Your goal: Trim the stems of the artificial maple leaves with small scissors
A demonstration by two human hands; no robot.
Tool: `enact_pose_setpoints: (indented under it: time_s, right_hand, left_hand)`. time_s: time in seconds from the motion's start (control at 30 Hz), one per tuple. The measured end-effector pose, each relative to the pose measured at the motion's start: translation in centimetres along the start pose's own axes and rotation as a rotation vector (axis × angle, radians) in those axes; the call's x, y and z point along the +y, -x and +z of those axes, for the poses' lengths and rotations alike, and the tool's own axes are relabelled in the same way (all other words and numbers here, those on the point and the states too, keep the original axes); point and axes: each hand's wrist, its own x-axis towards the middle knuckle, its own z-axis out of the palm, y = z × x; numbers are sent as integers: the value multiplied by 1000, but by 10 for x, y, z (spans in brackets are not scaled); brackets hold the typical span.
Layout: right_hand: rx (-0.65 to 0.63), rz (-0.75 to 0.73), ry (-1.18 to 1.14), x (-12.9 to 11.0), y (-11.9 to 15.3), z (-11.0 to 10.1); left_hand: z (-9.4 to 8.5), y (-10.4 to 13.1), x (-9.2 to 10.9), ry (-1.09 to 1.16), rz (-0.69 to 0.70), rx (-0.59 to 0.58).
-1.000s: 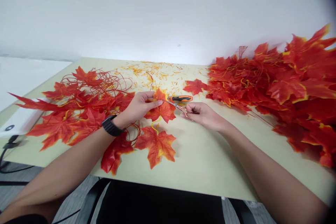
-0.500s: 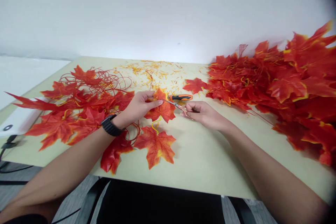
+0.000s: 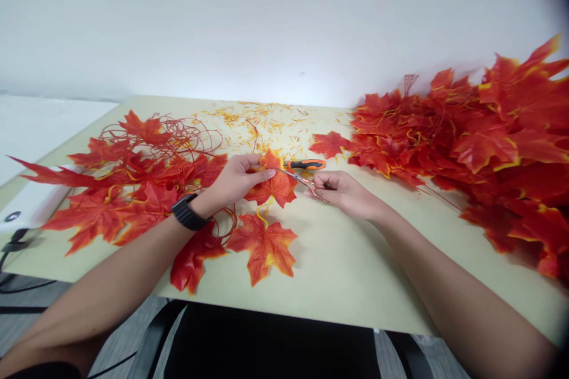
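Observation:
Between thumb and fingers, my left hand (image 3: 240, 176) pinches a red-orange artificial maple leaf (image 3: 278, 188) near its top. My right hand (image 3: 344, 192) grips a small pair of scissors (image 3: 306, 182) with copper-coloured handles, their blades pointing left at the leaf's upper part. Whether the blades are parted I cannot make out. A yellow stem shows just below that leaf, above a second maple leaf (image 3: 264, 246) lying on the table. Right behind the scissors lies an orange-and-black handled tool (image 3: 306, 164), its tip partly hidden.
A heap of red leaves (image 3: 444, 136) covers the table's right side. More leaves (image 3: 149, 207) and a tangle of red cords (image 3: 186, 136) lie at the left. Yellow and orange clippings (image 3: 267, 121) are scattered toward the wall. A white device (image 3: 31, 201) with a cable sits at the left edge.

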Motion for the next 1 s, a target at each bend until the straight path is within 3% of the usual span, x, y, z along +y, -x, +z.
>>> enact_pose_setpoints:
  time_s: [0.7,1.0]
  right_hand:
    - [179,-85,109,9,-2,20]
    - [211,-82,91,13,-2,29]
  left_hand:
    - [6,0,0,196,-58,17]
    - [5,0,-3,147,-38,14]
